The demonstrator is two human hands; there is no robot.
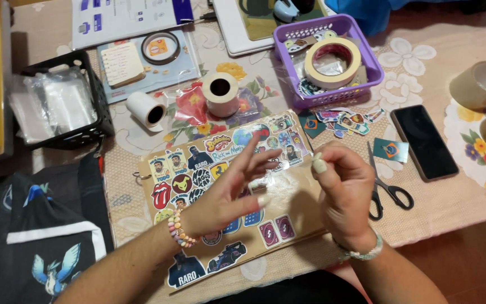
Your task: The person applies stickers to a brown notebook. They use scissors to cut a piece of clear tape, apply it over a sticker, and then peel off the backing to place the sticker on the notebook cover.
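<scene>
At the far left of the desk (457, 208) a black mesh basket (66, 101) holds clear plastic sleeves, and a dark printed shirt (46, 247) lies below it. Next come two white label rolls (147, 108), one on its side and one upright, on a flowered cloth.

In the middle lies a brown cardboard sheet (293, 197) thickly covered with stickers, a ring binding at its left edge. The left hand (226, 194) hovers just above it, fingers spread and straight, its grip holding nothing that I can make out. A strip of clear film (277, 183) seems to stretch between the two hands over the sheet, glinting; whether it clings to the left fingertips I cannot tell. The right hand (341, 188) is raised beside it, thumb and forefinger pressed together in a pinch, apparently on the film's edge or a small sticker, too small to be sure.

The step in hand looks like laying a clear cover or a sticker onto the sheet. I judge the next move calls for lining the piece up over a bare patch and lowering it flat without creases.

Further right, black scissors (386, 188) lie just beside the right hand, loose stickers (347, 119) above them, a purple basket (367, 59) with a masking tape roll (333, 61), a dark phone (424, 142), and brown tape rolls (482, 84) at the far edge.
</scene>
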